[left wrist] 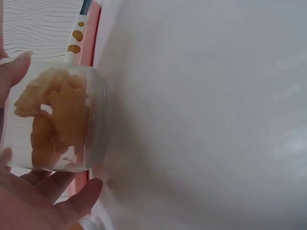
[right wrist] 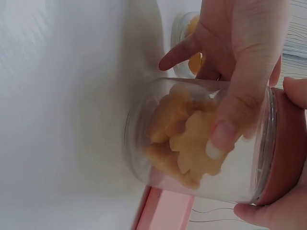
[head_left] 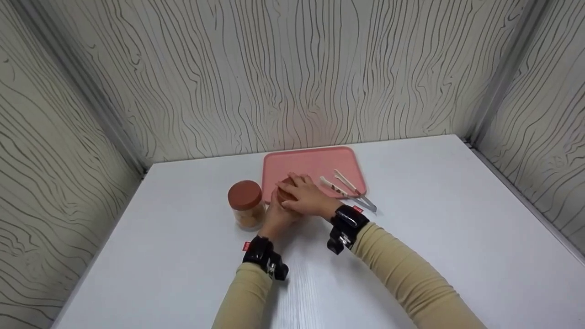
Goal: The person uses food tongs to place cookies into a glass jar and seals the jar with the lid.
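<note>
A clear jar (right wrist: 196, 143) of pale yellow-brown cookies (right wrist: 199, 139), some scalloped, is between my two hands near the tray's front edge. My left hand (head_left: 276, 219) holds its side, thumb across the glass in the right wrist view. From above, my right hand (head_left: 308, 198) grips the reddish-brown lid (right wrist: 288, 148), fingers at its rim. The lid sits on the jar's mouth; whether it is loose I cannot tell. Just left of the left hand stands a second jar (head_left: 247, 201) with the same kind of lid and cookies inside.
A pink tray (head_left: 311, 162) lies behind the hands near the back wall. Tongs (head_left: 369, 205) with patterned white arms rest across its front right edge, their metal bend over the white table (head_left: 183, 256). Wood-grain panels (head_left: 297, 68) enclose the table at the back and sides.
</note>
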Motion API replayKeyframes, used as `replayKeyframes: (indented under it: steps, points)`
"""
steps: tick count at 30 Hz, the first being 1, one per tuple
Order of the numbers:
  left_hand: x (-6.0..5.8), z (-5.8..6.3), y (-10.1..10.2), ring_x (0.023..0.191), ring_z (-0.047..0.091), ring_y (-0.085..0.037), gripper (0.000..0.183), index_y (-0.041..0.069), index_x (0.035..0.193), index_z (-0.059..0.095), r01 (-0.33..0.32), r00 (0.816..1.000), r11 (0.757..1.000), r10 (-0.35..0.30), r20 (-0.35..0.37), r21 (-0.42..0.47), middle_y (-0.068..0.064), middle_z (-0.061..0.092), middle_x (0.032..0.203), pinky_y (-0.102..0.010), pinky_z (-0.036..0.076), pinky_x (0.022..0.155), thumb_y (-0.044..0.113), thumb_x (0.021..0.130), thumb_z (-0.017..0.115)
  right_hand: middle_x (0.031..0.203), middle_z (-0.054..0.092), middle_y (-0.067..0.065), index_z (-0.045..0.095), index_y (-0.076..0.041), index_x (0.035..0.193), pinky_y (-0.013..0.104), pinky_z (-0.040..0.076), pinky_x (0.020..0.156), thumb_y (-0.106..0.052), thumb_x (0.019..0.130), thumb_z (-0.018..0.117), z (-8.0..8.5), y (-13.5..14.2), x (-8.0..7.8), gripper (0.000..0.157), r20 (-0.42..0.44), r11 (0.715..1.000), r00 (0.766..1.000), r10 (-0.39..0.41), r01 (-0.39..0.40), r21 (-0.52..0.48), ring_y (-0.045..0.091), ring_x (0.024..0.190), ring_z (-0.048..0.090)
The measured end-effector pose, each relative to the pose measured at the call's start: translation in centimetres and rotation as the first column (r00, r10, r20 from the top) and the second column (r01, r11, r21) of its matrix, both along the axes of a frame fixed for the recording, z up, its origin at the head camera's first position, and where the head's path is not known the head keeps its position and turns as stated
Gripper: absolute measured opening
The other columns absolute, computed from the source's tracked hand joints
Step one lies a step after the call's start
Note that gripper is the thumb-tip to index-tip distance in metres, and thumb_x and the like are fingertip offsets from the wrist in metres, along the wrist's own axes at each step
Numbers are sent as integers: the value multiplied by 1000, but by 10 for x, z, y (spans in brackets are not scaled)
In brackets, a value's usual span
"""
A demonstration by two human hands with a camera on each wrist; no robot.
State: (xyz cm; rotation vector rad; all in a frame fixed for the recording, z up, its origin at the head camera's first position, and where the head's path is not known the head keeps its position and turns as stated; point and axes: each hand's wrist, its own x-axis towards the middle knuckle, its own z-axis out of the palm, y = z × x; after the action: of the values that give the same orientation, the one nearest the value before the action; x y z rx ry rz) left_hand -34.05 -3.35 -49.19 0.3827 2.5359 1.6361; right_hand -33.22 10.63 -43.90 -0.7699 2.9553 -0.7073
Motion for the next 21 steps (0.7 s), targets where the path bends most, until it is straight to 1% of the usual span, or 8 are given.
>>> replayKeyframes:
  steps: [5, 7, 9, 12, 14, 16, 18, 21]
  points:
    - [1, -2, -1, 135, 37, -35, 102, 0, 149, 9, 22, 999, 1000, -21, -30, 20, -23, 30, 150, -44, 37, 107, 19, 78, 80, 154, 25, 24, 43, -16, 148, 63, 32, 103, -41, 96, 54, -2, -1, 0, 58, -42, 1000, 999, -3, 3, 8, 49, 136, 22]
    - [1, -2, -2, 134, 38, -35, 103, -1, 148, 9, 32, 999, 999, -30, -45, 34, -24, 32, 149, -44, 37, 107, 19, 77, 81, 152, 27, 25, 44, -17, 147, 62, 34, 102, -44, 95, 55, -2, -2, 1, 60, -56, 999, 998, -32, 33, 13, 47, 135, 26]
    - [2, -3, -2, 133, 38, -35, 103, -2, 148, 9, 37, 998, 999, -35, -59, 36, -24, 32, 148, -44, 37, 107, 19, 77, 81, 150, 30, 25, 44, -21, 147, 59, 37, 100, -49, 94, 55, -4, -6, 2, 61, -84, 996, 993, -84, 87, 36, 44, 132, 31]
    - [3, -3, -1, 134, 38, -34, 102, -3, 149, 10, 35, 996, 999, -33, -81, 28, -24, 31, 149, -44, 34, 109, 17, 78, 81, 144, 36, 26, 46, -23, 146, 54, 43, 95, -54, 93, 54, -7, -15, 4, 62, -157, 975, 969, -193, 207, 77, 42, 124, 39]
    - [4, -4, -1, 132, 40, -34, 96, -5, 147, 14, 33, 993, 999, -31, -116, 23, -25, 34, 148, -45, 33, 110, 14, 79, 79, 138, 41, 27, 48, -23, 145, 52, 45, 89, -55, 93, 52, -11, -23, 6, 61, -208, 953, 941, -267, 290, 88, 41, 118, 43]
    - [5, -5, -1, 130, 42, -35, 90, -8, 146, 17, 37, 988, 999, -34, -150, 20, -26, 37, 145, -45, 32, 110, 10, 80, 76, 134, 43, 28, 49, -21, 144, 53, 45, 86, -56, 94, 50, -13, -30, 7, 61, -235, 933, 916, -325, 352, 79, 41, 115, 44]
    - [5, -5, -2, 130, 42, -35, 86, -10, 145, 19, 37, 984, 999, -33, -172, 16, -27, 38, 145, -46, 30, 111, 9, 81, 74, 138, 41, 28, 48, -19, 145, 58, 42, 90, -54, 94, 48, -13, -33, 7, 61, -218, 925, 909, -354, 375, 63, 44, 121, 41]
    - [4, -4, -2, 135, 38, -34, 91, -5, 149, 14, 34, 989, 999, -31, -143, 15, -25, 33, 150, -46, 30, 111, 14, 83, 75, 149, 31, 27, 42, -14, 148, 66, 32, 99, -48, 95, 47, -11, -32, 5, 63, -132, 939, 932, -337, 343, 22, 46, 133, 30]
